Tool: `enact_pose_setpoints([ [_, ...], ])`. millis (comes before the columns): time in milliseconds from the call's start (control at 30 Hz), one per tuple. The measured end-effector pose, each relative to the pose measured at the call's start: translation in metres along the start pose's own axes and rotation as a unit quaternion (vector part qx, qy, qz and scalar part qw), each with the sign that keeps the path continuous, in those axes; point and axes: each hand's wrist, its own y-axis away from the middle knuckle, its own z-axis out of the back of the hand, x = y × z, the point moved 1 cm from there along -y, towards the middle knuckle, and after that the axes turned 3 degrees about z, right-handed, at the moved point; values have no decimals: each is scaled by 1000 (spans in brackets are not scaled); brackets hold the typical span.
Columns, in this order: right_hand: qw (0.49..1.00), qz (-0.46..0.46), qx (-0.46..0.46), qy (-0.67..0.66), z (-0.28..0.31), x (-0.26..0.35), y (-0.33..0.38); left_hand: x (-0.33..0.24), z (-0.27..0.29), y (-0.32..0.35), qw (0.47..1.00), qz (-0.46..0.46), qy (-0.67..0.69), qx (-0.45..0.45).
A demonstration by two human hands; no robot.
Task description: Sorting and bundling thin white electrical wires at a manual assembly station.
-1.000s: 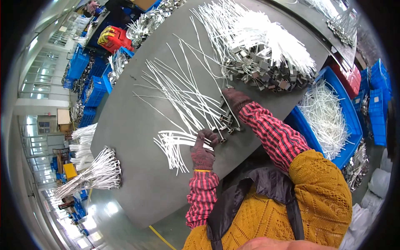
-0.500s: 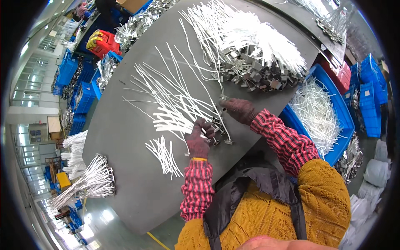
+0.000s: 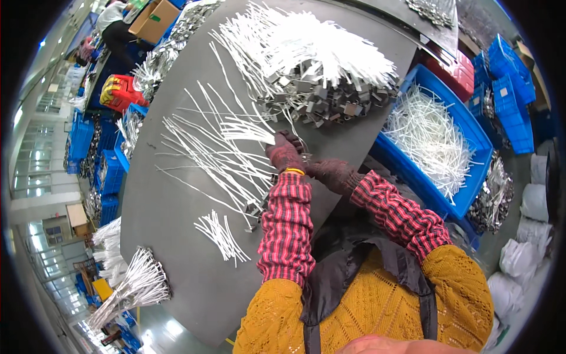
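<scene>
In my gloved left hand (image 3: pixel 284 153) is a fanned bunch of short white tubes (image 3: pixel 244 128), gripped by closed fingers near one end. My gloved right hand (image 3: pixel 333 176) is closed just to the right, its fingertips close to the left hand; what they pinch is hidden. Beneath the bunch, long thin white wires (image 3: pixel 206 156) spread over the grey table (image 3: pixel 171 236), with small metal end pieces (image 3: pixel 253 207) beside my left wrist. A separate small pile of short white tubes (image 3: pixel 222 237) lies left of my left forearm.
A large heap of white wires (image 3: pixel 318 47) with metal ends covers the table's far side. At right stands a blue bin (image 3: pixel 486 159) full of white tubes. Another wire bundle (image 3: pixel 132 280) hangs over the left edge. A red case (image 3: pixel 451 74) sits behind the bin.
My left hand has moved farther out over the table, carrying the bunch of tubes that lay across the wires. The right hand has come in nearer beside it. The whole view has shifted slightly.
</scene>
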Motion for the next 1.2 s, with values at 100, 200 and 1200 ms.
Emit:
enact_pose_setpoints([
  [100, 993, -7, -38, -109, 3, -8, 5, -4, 3, 14, 996, 26, 51, 67],
  [200, 997, 43, -30, -65, 10, -5, 1, 1, -2, 27, 992, -16, -114, 57],
  [1200, 741, -600, -195, -231, 58, 11, 514, 8, 72, -11, 981, -133, 111, 85],
])
